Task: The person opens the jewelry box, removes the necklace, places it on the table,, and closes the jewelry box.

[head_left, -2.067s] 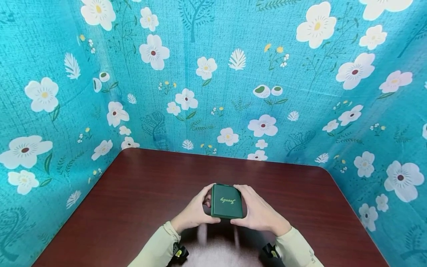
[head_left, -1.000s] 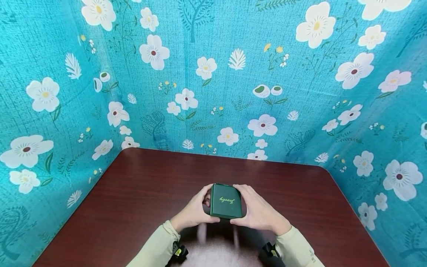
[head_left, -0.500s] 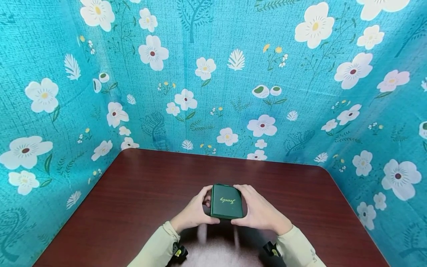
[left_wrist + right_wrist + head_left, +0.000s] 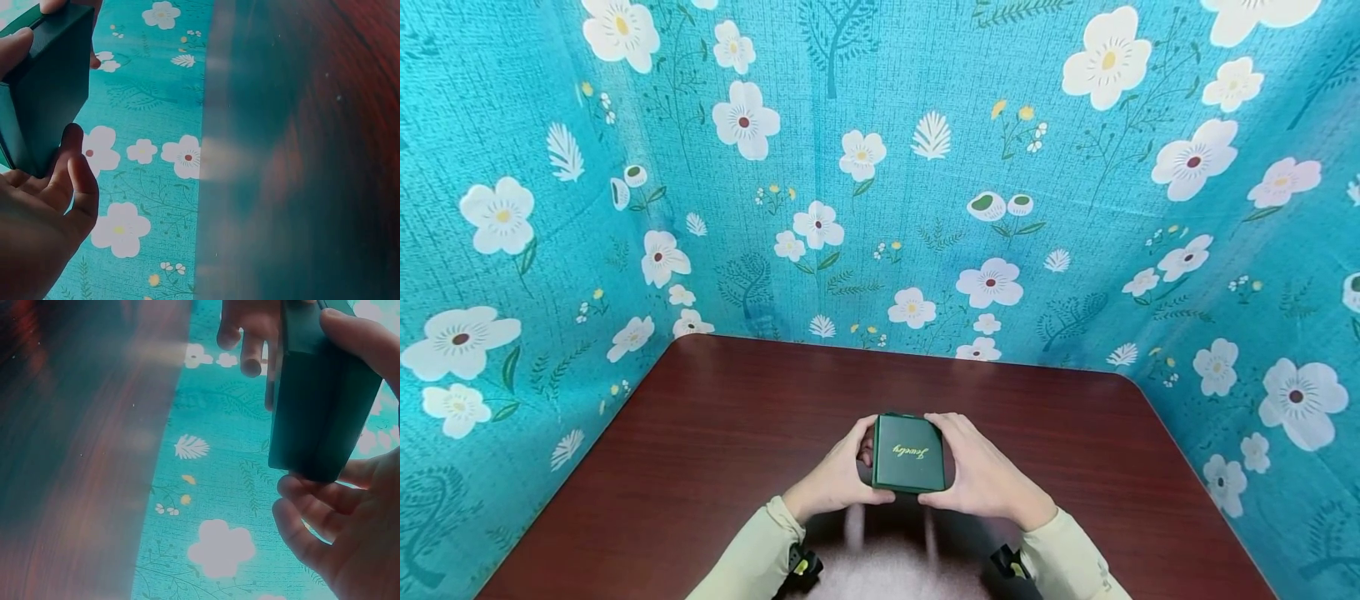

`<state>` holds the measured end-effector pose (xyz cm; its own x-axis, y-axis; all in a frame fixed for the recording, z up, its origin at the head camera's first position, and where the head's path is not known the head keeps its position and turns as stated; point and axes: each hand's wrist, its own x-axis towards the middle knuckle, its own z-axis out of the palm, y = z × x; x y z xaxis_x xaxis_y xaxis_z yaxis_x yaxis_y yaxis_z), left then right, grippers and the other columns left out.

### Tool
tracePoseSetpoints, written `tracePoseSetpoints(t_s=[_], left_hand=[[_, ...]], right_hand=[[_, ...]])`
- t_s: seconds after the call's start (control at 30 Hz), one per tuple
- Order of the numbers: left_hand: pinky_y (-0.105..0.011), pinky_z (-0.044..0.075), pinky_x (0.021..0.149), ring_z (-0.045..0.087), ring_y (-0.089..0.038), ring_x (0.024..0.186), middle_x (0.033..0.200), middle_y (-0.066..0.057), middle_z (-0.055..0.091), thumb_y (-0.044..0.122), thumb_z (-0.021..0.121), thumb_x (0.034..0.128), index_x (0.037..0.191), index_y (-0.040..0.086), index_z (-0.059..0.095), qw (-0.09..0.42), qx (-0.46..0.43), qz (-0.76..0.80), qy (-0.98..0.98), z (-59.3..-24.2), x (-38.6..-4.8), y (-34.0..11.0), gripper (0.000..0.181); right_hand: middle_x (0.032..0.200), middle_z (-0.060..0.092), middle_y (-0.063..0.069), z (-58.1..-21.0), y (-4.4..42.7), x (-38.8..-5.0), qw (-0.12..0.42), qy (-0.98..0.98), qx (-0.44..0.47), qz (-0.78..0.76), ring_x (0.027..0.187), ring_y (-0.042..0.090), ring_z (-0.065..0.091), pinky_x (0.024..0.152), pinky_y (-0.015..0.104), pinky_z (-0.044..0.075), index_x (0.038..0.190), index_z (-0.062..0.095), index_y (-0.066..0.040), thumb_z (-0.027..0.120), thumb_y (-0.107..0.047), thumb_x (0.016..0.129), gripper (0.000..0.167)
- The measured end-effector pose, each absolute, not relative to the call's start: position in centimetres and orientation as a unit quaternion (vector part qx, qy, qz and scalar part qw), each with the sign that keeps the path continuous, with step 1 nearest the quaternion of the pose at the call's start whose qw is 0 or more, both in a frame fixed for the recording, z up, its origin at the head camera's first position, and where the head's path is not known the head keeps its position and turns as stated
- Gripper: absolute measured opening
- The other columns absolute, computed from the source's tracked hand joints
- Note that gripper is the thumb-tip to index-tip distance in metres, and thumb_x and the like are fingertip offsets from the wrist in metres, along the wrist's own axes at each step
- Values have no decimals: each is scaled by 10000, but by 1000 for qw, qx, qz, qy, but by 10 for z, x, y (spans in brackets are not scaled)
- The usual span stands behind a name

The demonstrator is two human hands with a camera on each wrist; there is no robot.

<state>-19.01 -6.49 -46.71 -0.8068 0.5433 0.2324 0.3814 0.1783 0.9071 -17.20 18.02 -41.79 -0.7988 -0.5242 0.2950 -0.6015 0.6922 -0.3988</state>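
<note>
A square dark green box (image 4: pixel 909 454) with gold "Jewelry" lettering, upside down in the head view, is held between both hands above the table. The left hand (image 4: pixel 835 473) grips its left side, thumb at the near edge. From the right, the right hand (image 4: pixel 983 475) holds it with thumb near and fingers at the far corner. In the left wrist view the box (image 4: pixel 50 87) rests against curled fingers of the left hand (image 4: pixel 47 212). The right wrist view shows the box (image 4: pixel 325 406) tilted, gripped by the right hand (image 4: pixel 350 519). Its lid is closed.
The dark reddish-brown table (image 4: pixel 760 392) has rounded far corners. Teal cloth (image 4: pixel 880 275) with white flowers hangs behind it and along both sides. Black straps with small devices (image 4: pixel 803 568) sit at both wrists, beside pale sleeves (image 4: pixel 752 550).
</note>
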Motion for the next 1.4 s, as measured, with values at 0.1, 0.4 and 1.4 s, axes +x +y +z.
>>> tracePoseSetpoints(t_s=[0.1,0.4,1.4], left_hand=[[-301,411,814,486,-158,909,1176,36,487,231,845,693,1435,196,260,76,307,565,762,-467,-190,-65,945],[-325,412,829,509,-163,925,1174,24,503,244,843,699,1426,216,265,81,304,572,758,-467,-190,-66,929],[-295,421,776,468,-175,895,1102,21,482,235,867,653,1372,196,319,51,306,554,773,-466,-191,-71,905]], right_hand=[[1260,452,-48,-417,180,-171,72,-918,303,246,1118,76,402,857,342,473,1383,387,-89,837,-500,618,978],[1264,442,-76,-415,181,-170,56,-918,293,259,1113,61,401,858,342,474,1396,369,-121,718,-672,657,986],[1277,437,-61,-414,186,-170,62,-920,291,254,1129,71,393,862,349,474,1406,365,-116,792,-582,639,993]])
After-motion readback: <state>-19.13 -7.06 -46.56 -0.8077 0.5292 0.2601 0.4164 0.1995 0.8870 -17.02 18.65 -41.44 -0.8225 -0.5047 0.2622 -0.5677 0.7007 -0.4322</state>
